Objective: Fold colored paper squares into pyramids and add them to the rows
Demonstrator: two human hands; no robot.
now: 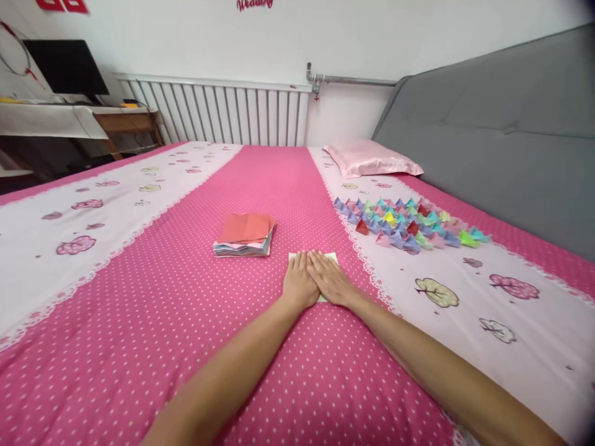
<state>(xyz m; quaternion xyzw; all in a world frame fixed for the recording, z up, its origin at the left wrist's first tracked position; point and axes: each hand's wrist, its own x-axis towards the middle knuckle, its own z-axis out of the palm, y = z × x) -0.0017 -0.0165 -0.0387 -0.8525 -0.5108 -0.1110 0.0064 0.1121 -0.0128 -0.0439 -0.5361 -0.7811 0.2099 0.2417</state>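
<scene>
Your left hand (pixel 299 282) and your right hand (pixel 331 279) lay flat, palms down and side by side, with the fingers stretched out, close together and touching along their inner edges. Neither hand clasped anything; both only pressed on a pale sheet of paper (pixel 333 256), and your palms covered most of it, so that just its far corners showed past your fingertips. That sheet rested on the pink dotted middle strip of the bedspread (pixel 186 297), straight ahead of you. Just beyond and to the left of your left hand, apart from it, sat a stack of coloured paper (pixel 245 235) with a red sheet on top. To the right, on the white strip with printed trees, many small folded paper pieces (pixel 409 223) in blue, pink, green, yellow and red stood in close rows, well clear of your right hand. Farther back lay a pink pillow (pixel 372 160) against the grey headboard (pixel 502 136). A white radiator (pixel 218 111) ran along the far wall, and a dark monitor (pixel 65 65) stood on a desk (pixel 125 121) at the left.
</scene>
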